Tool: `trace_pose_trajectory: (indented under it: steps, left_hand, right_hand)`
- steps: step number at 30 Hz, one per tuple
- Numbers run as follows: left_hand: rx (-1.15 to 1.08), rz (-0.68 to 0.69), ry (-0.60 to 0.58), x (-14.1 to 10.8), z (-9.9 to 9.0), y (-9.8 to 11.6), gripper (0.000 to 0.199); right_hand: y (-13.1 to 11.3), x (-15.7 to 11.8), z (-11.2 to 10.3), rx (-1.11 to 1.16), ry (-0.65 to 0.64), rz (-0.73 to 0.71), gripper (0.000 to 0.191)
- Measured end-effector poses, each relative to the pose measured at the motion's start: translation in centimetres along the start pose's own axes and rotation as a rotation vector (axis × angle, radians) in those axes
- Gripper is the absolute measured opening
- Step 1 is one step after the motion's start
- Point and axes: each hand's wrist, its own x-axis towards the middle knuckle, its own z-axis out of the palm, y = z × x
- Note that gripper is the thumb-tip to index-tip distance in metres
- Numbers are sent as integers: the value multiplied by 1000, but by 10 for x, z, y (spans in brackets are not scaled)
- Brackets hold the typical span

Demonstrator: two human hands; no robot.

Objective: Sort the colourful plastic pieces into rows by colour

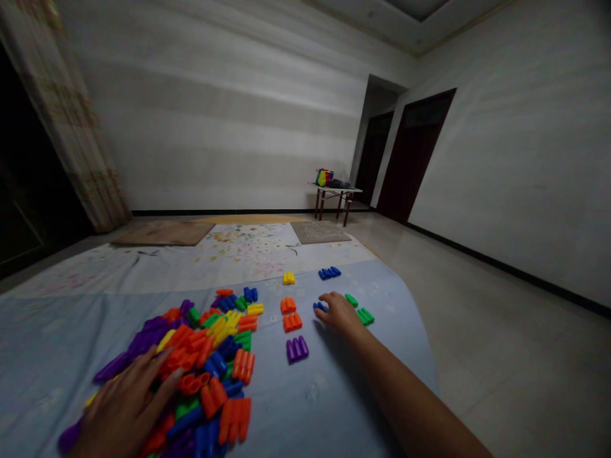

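Observation:
A heap of colored plastic pieces point(191, 350) in orange, purple, blue, green and yellow covers the left part of the blue cloth. My left hand point(128, 401) lies over the heap's near left side, fingers spread. On the right, my right hand point(338, 313) reaches down with fingers curled around a small blue piece point(319, 306), partly hidden. Close beside that hand are green pieces point(365, 316). Between the hands stand a purple piece point(297, 349), orange pieces point(292, 322) and a yellow piece point(288, 278). Another blue piece point(330, 273) rests farther back.
The blue cloth point(324, 407) meets a floral cloth point(258, 248) farther away. A brown board point(165, 233) and a grey board point(321, 232) lie at the far edge. Behind, a small table point(337, 188) stands near the wall, with tiled floor at the right.

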Motion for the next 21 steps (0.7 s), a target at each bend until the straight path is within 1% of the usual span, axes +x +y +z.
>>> trace_pose_trajectory:
  steps: [2,6,9,13,17,19,21]
  left_hand:
    - [100,48,-11,0,1,-4,43]
    - [173,47,-48,0,6,-9,41]
    - [148,18,-53,-1,12,-11,41]
    - [42,42,5,-2,16,-12,40]
    - [11,-9,-7,-2,18,-14,41]
    - [-27,-9,14,-2,20,-13,40]
    - [-120,-47,53,-3,21,-12,39]
  right_hand:
    - [-4,2,-1,-87,-20,25,39]
    - [-4,12,-8,-159,-41,29,33]
    - [7,27,-19,-202,-2,73,35]
    - [29,51,-27,-251,32,184,34]
    - [41,67,-21,-270,19,245,33]
    - [43,72,-15,-270,13,260,33]
    - [42,76,-10,-261,3,269,31]
